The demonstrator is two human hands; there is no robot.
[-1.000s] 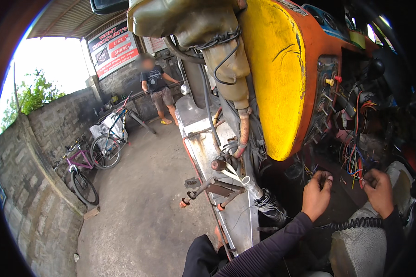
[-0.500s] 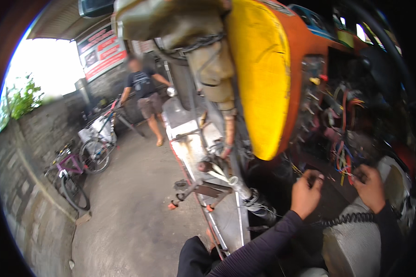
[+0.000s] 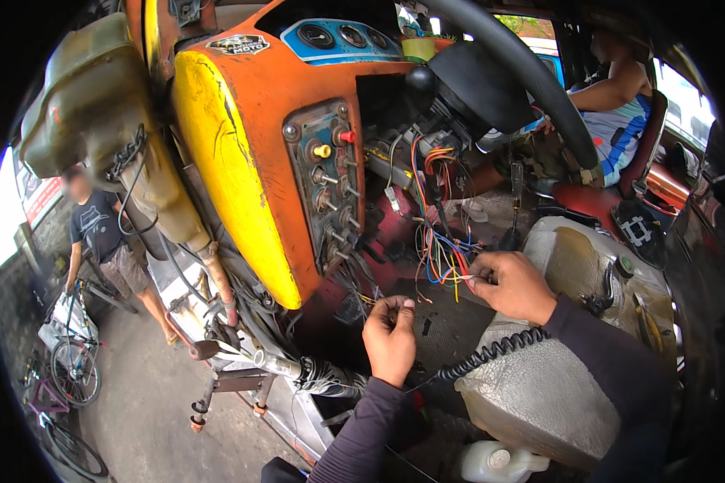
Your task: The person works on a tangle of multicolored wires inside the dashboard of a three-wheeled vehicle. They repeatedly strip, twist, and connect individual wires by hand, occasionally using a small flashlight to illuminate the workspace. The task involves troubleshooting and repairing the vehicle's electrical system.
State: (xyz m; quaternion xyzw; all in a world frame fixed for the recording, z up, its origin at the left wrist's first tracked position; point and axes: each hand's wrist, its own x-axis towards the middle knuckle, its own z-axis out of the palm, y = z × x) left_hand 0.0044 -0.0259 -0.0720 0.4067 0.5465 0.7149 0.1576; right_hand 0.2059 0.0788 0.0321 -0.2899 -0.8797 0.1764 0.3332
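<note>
A bundle of loose wires in red, blue, green, yellow and orange hangs below the steering column. At its lower end my right hand pinches a thin, pale wire between thumb and fingertips. To the left, my left hand is closed in a pinch, thumb against the fingers; what lies between them is too small to make out. Just beyond it, thin wires with yellowish ends come from under the dashboard. The orange dashboard carries a switch panel with knobs and toggles.
A black steering wheel arches overhead. A coiled black cord crosses below my right forearm, beside a grey padded cover. Below stands a white jug. One person sits at right; another stands outside near bicycles.
My view has swung right, bringing the dashboard, steering wheel and seated person into fuller sight. Both hands remain pinched near the wires. The person outside leans closer to the bicycles.
</note>
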